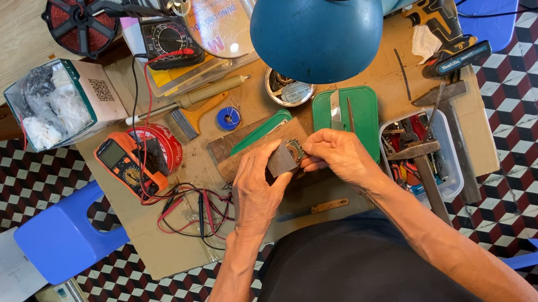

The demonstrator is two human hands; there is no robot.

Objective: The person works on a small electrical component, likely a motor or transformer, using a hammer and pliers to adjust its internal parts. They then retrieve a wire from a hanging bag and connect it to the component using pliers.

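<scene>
The small dark block with a round metal part at its right end sits between my two hands, just above the cardboard-covered bench and in front of the green tray. My left hand wraps it from the left and below, fingers curled shut on it and thumb across the near face. My right hand closes in from the right, fingertips pinched at the metal part; whether they truly grip it or only touch it, I cannot tell.

I judge the block to be rigid and fairly light for its size, since one hand carries it with no sign of strain. Its flat faces give a sure hold, so the broad sides are the place to grip. The round part looks finer and more delicate, with small teeth or windings, so I would keep pressure off it and handle it by the rim only.

Much is hidden. My left fingers cover most of the block's underside and far side, and the metal part is too small to identify. The big blue lamp shade blocks the bench behind it, and the wooden-handled knife lies partly under my forearms.
</scene>
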